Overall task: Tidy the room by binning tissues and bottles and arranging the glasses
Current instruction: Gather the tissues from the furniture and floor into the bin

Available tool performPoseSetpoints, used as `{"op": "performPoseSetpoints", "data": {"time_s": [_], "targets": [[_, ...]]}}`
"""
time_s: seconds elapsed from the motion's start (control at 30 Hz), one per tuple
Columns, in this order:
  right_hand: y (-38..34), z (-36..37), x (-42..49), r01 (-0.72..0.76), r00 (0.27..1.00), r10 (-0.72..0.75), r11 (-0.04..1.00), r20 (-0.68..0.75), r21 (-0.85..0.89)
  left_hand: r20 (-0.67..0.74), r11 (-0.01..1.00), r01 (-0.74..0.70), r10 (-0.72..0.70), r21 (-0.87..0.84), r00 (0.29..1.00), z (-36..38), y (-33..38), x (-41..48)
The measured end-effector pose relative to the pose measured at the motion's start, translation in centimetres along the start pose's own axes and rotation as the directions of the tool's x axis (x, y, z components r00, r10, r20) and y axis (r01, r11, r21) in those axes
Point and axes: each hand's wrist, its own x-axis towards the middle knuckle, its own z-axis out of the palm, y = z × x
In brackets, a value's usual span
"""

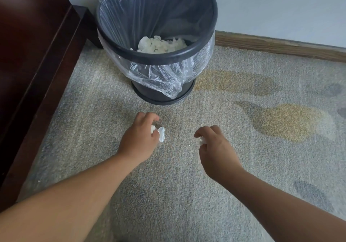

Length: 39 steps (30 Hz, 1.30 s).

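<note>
Left fingers (148, 117) pinch tissue (161, 134); right fingers (205, 131) pinch second tissue (202, 140) (bin (159, 55) ahead).

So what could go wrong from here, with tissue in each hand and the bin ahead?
1. The left tissue sticks out past the fingers of the left hand, only partly gripped; it might slip onto the carpet.
2. The right tissue is a small scrap nearly hidden in the right hand; a shred could be left on the floor.
3. The liner hangs loose outside the bin; a tossed tissue might catch there or miss.
</note>
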Motion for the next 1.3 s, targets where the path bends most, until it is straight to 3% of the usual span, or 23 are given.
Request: {"op": "performPoseSetpoints", "data": {"time_s": [0.73, 1.1, 1.3], "targets": [[0.5, -0.2, 0.3, -0.037, 0.999, 0.037, 0.999, 0.012, -0.020, 0.183, 0.958, 0.061, -0.115, 0.280, 0.976, 3.5, -2.2, 1.2], [0.5, -0.6, 0.3, -0.037, 0.999, 0.037, 0.999, -0.001, 0.003, 0.171, 0.966, 0.075, -0.119, 0.247, 0.978, 2.6, -1.4, 1.4], [-0.5, -1.9, 0.2, -0.011, 1.000, 0.011, 1.000, -0.016, 0.005, 0.199, 0.983, 0.009, -0.047, 0.185, 0.979, 0.6, 0.9, 0.4]]}}
